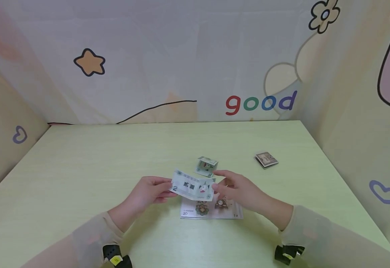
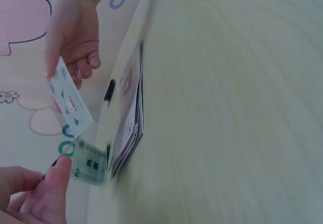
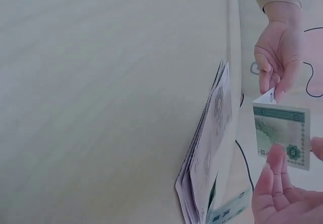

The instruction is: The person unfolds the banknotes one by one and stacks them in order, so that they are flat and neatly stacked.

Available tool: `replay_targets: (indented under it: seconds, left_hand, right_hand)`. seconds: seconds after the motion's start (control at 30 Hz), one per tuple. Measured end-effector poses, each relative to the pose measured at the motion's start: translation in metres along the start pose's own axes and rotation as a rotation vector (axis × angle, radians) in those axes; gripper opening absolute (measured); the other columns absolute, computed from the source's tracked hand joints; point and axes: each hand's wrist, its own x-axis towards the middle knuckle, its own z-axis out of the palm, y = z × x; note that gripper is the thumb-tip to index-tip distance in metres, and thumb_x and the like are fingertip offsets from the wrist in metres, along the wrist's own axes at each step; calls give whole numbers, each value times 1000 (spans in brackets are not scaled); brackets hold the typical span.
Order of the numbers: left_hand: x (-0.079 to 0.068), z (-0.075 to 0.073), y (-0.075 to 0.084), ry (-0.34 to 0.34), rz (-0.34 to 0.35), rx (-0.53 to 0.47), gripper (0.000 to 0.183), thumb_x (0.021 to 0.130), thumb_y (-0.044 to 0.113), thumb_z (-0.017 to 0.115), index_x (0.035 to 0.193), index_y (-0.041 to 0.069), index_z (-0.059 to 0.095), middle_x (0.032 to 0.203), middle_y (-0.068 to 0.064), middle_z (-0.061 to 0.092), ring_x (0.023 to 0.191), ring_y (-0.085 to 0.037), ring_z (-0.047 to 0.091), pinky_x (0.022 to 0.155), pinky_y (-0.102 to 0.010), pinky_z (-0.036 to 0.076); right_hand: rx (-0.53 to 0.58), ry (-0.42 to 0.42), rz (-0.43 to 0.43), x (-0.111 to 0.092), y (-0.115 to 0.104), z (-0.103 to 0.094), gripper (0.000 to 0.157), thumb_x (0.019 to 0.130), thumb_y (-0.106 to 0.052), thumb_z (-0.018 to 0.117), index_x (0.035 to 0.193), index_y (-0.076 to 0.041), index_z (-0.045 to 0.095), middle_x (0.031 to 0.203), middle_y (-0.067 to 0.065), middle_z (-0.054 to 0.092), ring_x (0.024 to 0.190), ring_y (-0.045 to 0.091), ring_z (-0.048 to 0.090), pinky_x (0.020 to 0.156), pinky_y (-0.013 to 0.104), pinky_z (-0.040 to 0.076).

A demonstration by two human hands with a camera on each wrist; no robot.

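Note:
A small pale green play banknote with a 2 and dark square codes is stretched between my two hands, creased near its middle. My left hand pinches its left end between thumb and fingers. At the other end my right hand pinches it, the thumb in front and fingers behind, as the right wrist view's green note side also shows. Below lies a pile of larger notes, partly covered by the held one; the left wrist view shows the pile's layered edges.
Just behind the pile a folded green note stands half open on the table. Farther right lies a folded brownish note bundle. Printed cloth walls enclose the table's back and sides.

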Motion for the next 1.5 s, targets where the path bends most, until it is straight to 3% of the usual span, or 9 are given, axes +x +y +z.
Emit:
replay_targets:
  seconds: [0.17, 0.4, 0.63, 0.93, 1.23, 1.37, 1.5]
  left_hand:
    - [-1, 5, 2, -16, 12, -8, 31, 94, 10, 54, 119, -7, 58, 105, -17, 66, 88, -24, 67, 69, -29, 54]
    - [-2, 9, 2, -4, -24, -14, 22, 93, 10, 55, 108, -4, 61, 101, -15, 68, 86, -24, 68, 66, -29, 52]
    - [-3, 8, -1, -112, 15, 83, 20, 92, 15, 57, 98, -2, 63, 86, -8, 67, 76, -19, 64, 61, -27, 48]
    - [-4, 15, -2, -190, 76, 303, 16, 90, 15, 62, 80, 4, 66, 64, -1, 55, 56, -14, 45, 49, -24, 36]
    - [0, 22, -3, -230, 159, 497, 20, 88, 12, 62, 69, 5, 62, 50, 3, 43, 45, -11, 33, 46, -24, 26]
    - [2, 25, -5, -236, 169, 566, 20, 86, 11, 65, 67, 7, 62, 50, 4, 43, 46, -9, 36, 46, -23, 28]
    - [2, 29, -2, -245, 150, 653, 19, 84, 11, 67, 66, 9, 62, 62, 2, 55, 48, -10, 40, 46, -22, 30]
  right_hand:
    - [27, 30, 11, 0, 4, -3, 48, 90, -16, 62, 134, -4, 46, 83, 6, 61, 76, 21, 62, 73, 36, 51]
    - [38, 50, 31, -2, 16, -12, 35, 90, -13, 62, 121, -3, 51, 82, 5, 62, 75, 21, 62, 73, 34, 53]
    - [14, 63, 67, -3, 22, -20, 29, 89, -8, 62, 117, -4, 55, 83, 6, 63, 75, 20, 62, 74, 33, 53]
    - [-162, 24, 46, -7, 25, -25, 27, 86, -10, 67, 110, -4, 57, 78, 2, 60, 71, 16, 54, 62, 28, 45]
    - [-350, -8, 46, -2, 32, -20, 27, 83, -10, 69, 108, -8, 59, 72, -1, 55, 65, 15, 49, 59, 26, 43]
    - [-424, -19, 61, -1, 32, -15, 26, 83, -10, 69, 108, -10, 59, 73, -2, 55, 65, 14, 49, 61, 27, 43]
    - [-507, -34, 71, 0, 31, -10, 25, 83, -10, 70, 106, -12, 60, 73, -4, 54, 68, 14, 48, 65, 29, 43]
